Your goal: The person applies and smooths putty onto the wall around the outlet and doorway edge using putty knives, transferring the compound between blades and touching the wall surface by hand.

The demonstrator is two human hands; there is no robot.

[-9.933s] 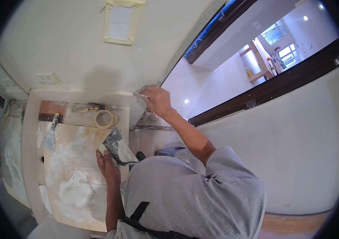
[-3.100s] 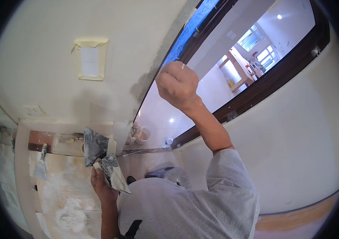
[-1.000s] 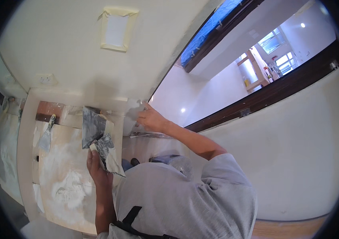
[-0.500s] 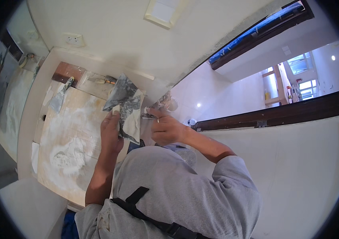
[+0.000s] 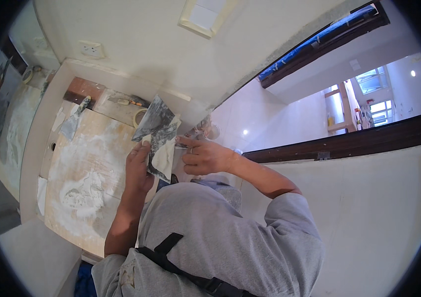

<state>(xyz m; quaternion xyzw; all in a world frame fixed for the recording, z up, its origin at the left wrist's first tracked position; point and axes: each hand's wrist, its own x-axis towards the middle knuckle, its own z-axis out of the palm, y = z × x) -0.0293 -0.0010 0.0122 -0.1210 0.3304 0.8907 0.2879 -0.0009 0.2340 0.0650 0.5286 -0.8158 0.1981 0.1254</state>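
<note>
My left hand (image 5: 138,161) grips two wide, plaster-smeared scraper blades, the upper one (image 5: 148,119) dark and triangular, the lower one (image 5: 160,161) carrying cream filler. My right hand (image 5: 195,158) is closed on a small metal tool, mostly hidden by the fingers, its forefinger reaching to the right edge of those blades. Below and left lies a board (image 5: 59,198) dusted with white, bearing a pile of white material (image 5: 82,195). Another scraper (image 5: 74,121) rests at its back left, and a tape roll (image 5: 139,117) sits partly behind the blades.
A wall (image 5: 126,34) with a taped panel (image 5: 200,15) and a socket (image 5: 90,48) rises beyond the board. A mirror (image 5: 15,138) stands at the left. On the right is a dark-framed doorway (image 5: 289,157) into another room, with small containers (image 5: 212,131) near its lower corner.
My right hand has come down from the wall by the doorway to the blades in my left hand, shifting slightly in the last half second. The view turned as well.
</note>
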